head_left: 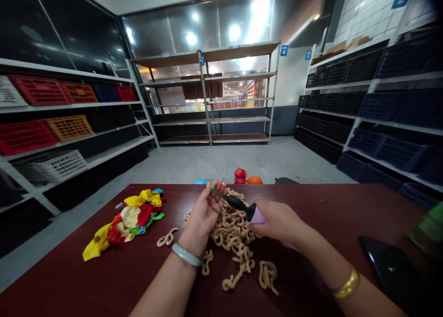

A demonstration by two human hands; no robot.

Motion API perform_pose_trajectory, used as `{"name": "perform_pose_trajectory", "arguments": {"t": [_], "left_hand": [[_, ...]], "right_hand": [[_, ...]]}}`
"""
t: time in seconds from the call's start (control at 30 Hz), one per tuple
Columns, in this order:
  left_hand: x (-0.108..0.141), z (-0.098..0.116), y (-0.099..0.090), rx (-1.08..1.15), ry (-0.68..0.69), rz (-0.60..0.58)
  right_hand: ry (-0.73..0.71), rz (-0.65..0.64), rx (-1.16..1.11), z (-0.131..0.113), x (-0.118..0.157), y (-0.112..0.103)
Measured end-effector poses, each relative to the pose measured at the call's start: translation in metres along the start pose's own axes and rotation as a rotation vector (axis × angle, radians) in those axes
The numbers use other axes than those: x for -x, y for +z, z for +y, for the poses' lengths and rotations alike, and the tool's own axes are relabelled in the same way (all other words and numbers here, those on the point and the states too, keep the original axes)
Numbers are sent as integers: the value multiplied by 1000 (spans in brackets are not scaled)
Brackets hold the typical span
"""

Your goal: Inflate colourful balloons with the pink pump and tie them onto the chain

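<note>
My left hand (206, 211), palm up, pinches a small green balloon (212, 187) between thumb and fingers; most of it is hidden. My right hand (277, 221) grips a purple and black balloon pump (238, 203). Its thin black nozzle points left and reaches the green balloon; whether it is inside the neck I cannot tell. Beneath both hands lies a heap of beige, twisted, rope-like pieces (230, 231). Several of these lie loose nearby, such as one curled piece (268, 276) on the right. A pile of limp balloons (133, 215) in yellow, red, cream, green and blue rests to the left.
The dark red table (311, 201) has a black tablet-like object (389, 261) at its right, beside a blurred green object (429, 231). Beyond the far edge are round red balloons (240, 173) and an orange one (254, 180). Shelves with crates (69, 165) line the room.
</note>
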State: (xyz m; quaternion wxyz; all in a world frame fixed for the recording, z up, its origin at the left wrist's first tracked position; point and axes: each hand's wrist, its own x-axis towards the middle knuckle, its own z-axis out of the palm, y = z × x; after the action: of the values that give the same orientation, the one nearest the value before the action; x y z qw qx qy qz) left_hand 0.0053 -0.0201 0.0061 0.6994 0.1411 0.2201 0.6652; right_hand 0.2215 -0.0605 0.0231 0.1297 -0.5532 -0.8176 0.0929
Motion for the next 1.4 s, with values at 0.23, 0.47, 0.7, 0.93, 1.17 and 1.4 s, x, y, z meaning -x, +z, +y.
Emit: {"name": "perform_pose_trajectory", "arguments": {"t": [0.23, 0.47, 0.7, 0.93, 1.17, 1.4], "left_hand": [[7, -6, 9, -82, -4, -10], [5, -11, 5, -109, 13, -30], [9, -21, 6, -187, 45, -114], [14, -25, 9, -203, 55, -137], [13, -15, 12, -196, 143, -101], [15, -23, 12, -198, 126, -105]], "right_hand": [[19, 15, -12, 6, 0, -1], [4, 38, -45, 6, 1, 2], [-2, 3, -150, 3, 0, 3], [7, 1, -174, 5, -1, 4], [8, -42, -263, -2, 2, -5], [-19, -82, -354, -1, 1, -6]]}}
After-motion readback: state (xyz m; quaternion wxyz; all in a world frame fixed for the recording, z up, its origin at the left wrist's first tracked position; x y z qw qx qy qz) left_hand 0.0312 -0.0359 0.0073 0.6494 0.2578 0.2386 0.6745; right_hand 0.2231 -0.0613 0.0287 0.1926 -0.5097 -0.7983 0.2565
